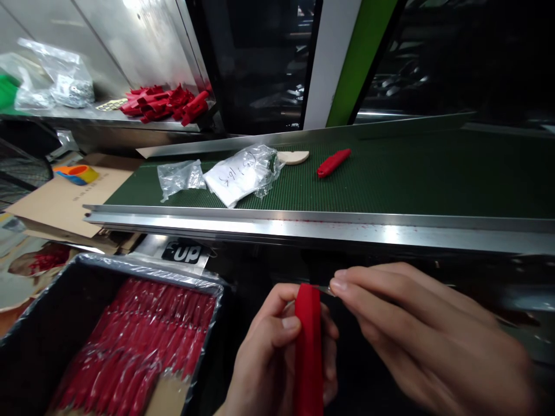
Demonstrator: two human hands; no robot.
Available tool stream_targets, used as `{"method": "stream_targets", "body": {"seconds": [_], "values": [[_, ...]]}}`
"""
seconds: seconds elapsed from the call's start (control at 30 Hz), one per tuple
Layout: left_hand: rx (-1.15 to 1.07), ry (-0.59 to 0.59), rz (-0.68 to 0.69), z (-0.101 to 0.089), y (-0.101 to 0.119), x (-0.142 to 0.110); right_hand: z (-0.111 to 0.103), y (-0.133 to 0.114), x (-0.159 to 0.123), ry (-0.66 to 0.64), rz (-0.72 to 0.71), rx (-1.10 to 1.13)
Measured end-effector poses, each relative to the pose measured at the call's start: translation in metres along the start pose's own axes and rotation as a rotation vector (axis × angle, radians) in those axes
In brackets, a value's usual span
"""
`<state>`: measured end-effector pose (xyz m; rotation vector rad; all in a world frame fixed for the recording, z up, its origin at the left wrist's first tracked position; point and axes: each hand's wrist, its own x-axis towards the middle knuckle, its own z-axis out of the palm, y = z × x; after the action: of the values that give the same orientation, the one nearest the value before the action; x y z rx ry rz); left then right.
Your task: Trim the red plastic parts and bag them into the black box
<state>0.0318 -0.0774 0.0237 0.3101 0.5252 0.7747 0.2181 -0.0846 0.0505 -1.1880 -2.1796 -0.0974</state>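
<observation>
At the bottom centre of the frame the left hand has its grip closed around a red sleeve, held upright with the thumb pressed on its front. The right hand comes in from the lower right, fingertips pinched narrow on something thin and shiny at the sleeve's top; it may be a small blade or metal tip, but the view is too poor to be sure. If that is an edge, a slip of the pinch could nick the left thumb just beside it, and the smooth, matte red material looks slick enough to twist in the fist.

At lower left sits a black bin lined with crinkled clear plastic, holding rows of the same long red pieces, glossy under the film.

Above the hands runs a conveyor with a ribbed dark green belt and a bright steel rail. On it, towards the upper centre, lie a clear bag, a white bag with handwriting, a pale rounded wooden piece and one red piece, loose and well apart from the rail.

At upper left, a steel shelf carries a heap of red pieces.
</observation>
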Motion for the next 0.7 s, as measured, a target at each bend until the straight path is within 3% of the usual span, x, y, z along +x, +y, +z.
{"method": "stream_targets", "body": {"seconds": [0.43, 0.7], "values": [[0.018, 0.123, -0.008, -0.001, 0.007, 0.006, 0.008, -0.017, -0.016, -0.074, 0.014, 0.038], [0.015, 0.086, 0.078, 0.001, 0.022, 0.011, 0.016, -0.034, -0.027, -0.077, -0.016, 0.024]]}}
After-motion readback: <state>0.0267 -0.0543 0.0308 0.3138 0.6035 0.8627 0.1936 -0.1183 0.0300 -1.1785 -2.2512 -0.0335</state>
